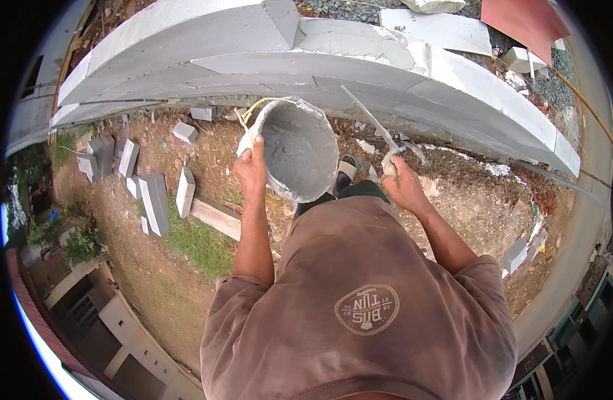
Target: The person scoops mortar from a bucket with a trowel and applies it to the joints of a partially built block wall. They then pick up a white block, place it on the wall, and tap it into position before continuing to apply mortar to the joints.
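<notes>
My left hand (253,165) is closed on the left rim of a mortar-crusted bucket (325,127), its thumb up along the side. Wet grey mortar (290,150) coats the inside of it. A yellowish rope handle (270,101) lies over the far rim. In my right hand (406,185) is a trowel (378,127), gripped by its mortar-smeared handle, with the thin blade seen nearly edge-on and pointing toward the wall. The curved-looking wall of pale blocks (253,63) runs across in front of me. Grey mortar (353,41) is spread on a lower stretch of its top.
Loose pale blocks (155,203) lie on the dirt and grass to the left, beside a long plank-like piece (215,218). Beyond the wall are gravel (340,9), a white board (436,30) and a red sheet (526,23). Another block (515,256) lies at the right, near a road.
</notes>
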### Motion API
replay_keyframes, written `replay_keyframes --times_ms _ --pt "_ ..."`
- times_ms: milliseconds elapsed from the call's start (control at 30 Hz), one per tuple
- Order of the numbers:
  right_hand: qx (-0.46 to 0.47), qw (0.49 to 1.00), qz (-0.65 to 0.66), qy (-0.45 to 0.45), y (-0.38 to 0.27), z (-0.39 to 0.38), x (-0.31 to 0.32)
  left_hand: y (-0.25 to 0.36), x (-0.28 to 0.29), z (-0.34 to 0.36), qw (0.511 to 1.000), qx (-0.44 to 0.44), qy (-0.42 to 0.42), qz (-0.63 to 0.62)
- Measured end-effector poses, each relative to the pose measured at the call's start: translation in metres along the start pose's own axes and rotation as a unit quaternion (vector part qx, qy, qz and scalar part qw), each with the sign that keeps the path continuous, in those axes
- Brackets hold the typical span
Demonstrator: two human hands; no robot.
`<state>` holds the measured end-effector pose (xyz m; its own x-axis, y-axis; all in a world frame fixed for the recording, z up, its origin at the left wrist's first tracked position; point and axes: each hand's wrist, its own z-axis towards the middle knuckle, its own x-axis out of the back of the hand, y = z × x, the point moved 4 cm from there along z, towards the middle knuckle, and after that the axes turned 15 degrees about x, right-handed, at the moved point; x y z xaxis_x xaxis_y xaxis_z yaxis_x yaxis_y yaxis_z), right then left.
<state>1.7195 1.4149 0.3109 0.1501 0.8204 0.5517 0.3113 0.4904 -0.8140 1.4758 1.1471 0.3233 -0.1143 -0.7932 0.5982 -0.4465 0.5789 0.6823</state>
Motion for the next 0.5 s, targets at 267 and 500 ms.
replay_keyframes --times_ms 267,500 --pt "-0.014 0.961 -0.167 -0.219 0.008 0.075 -0.052 0.065 -0.032 -0.046 0.987 -0.112 -0.085 0.074" --pt "-0.158 0.917 0.207 -0.301 0.016 0.044 -0.041 0.085 -0.052 -0.044 0.987 -0.106 -0.119 0.025"
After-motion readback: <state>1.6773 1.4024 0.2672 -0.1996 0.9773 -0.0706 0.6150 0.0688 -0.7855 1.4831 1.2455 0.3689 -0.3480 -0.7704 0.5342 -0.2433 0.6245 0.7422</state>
